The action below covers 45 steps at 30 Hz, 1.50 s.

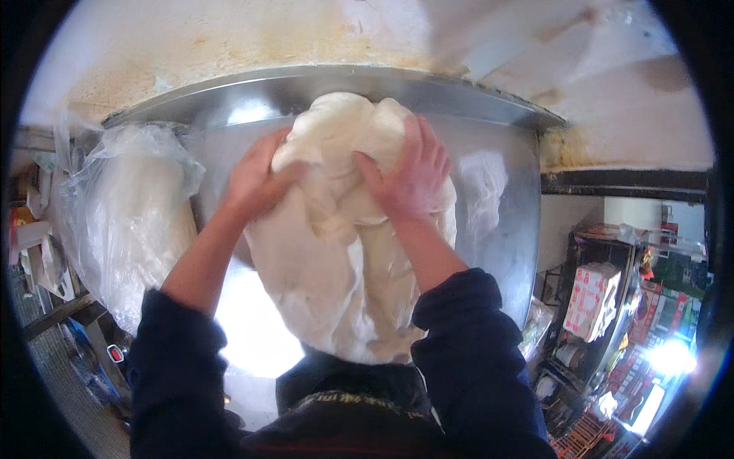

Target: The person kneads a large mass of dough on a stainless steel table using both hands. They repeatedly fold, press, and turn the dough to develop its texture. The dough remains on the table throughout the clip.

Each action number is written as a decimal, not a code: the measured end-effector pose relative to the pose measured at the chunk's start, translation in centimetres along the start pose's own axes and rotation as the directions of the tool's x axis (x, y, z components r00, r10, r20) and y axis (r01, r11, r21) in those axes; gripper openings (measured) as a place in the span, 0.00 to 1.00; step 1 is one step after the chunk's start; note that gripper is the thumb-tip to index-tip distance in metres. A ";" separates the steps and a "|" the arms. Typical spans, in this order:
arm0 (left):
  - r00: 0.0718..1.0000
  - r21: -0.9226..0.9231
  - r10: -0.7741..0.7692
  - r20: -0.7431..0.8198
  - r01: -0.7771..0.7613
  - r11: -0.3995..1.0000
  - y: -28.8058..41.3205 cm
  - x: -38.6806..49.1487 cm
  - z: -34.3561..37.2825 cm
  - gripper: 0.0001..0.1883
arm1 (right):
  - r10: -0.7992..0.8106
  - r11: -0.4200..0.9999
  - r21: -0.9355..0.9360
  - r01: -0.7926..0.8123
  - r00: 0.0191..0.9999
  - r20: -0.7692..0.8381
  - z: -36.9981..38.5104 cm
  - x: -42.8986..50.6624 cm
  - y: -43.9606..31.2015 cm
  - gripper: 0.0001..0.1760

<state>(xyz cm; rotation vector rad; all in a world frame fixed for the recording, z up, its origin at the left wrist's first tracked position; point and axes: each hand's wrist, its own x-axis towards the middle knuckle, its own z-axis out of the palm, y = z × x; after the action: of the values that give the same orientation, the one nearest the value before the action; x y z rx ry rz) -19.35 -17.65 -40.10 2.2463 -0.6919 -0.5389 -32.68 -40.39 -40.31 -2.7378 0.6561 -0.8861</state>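
Note:
A large, pale mass of dough [321,264] lies on a stainless steel worktop [516,229] before me. Its far end is bunched into thick rounded folds, while the near part spreads flatter to the table's front edge. My left hand [261,178] grips the left side of the bunched part, with the thumb on top and the fingertips hidden at the dough's edge. Over the right side, my right hand [413,172] presses and holds a fold, its thumb pointing inward and its fingers along the outer side. Both hands are slightly blurred.
Clear plastic sheeting [132,229] covers another pale bulk at the left. A raised steel backsplash [246,103] borders the stained wall [258,34]. White floury residue [484,189] marks the worktop's right side. Further right, a shelf holds a red-and-white box [590,301].

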 end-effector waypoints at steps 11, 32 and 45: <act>0.990 0.035 -0.139 -0.036 0.141 0.989 2.1 6.2 2.5 0.39 | 0.271 0.926 0.252 -0.282 0.959 0.078 3.1 4.0 5.0 0.50; 0.870 -0.393 0.166 0.464 0.034 0.919 5.2 4.2 0.9 0.32 | 0.005 0.998 0.047 -0.030 0.888 0.459 -8.4 -4.0 -1.0 0.44; 0.975 -0.171 -0.173 0.142 0.196 0.966 6.2 3.1 1.9 0.37 | -0.148 0.986 0.131 0.099 0.883 0.445 -0.7 2.3 3.6 0.35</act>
<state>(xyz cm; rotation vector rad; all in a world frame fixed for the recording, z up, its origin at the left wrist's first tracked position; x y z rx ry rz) -19.98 -24.28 -37.30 2.1273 -0.4746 -0.8088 -32.65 -44.67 -39.67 -2.7616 0.3346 -0.2611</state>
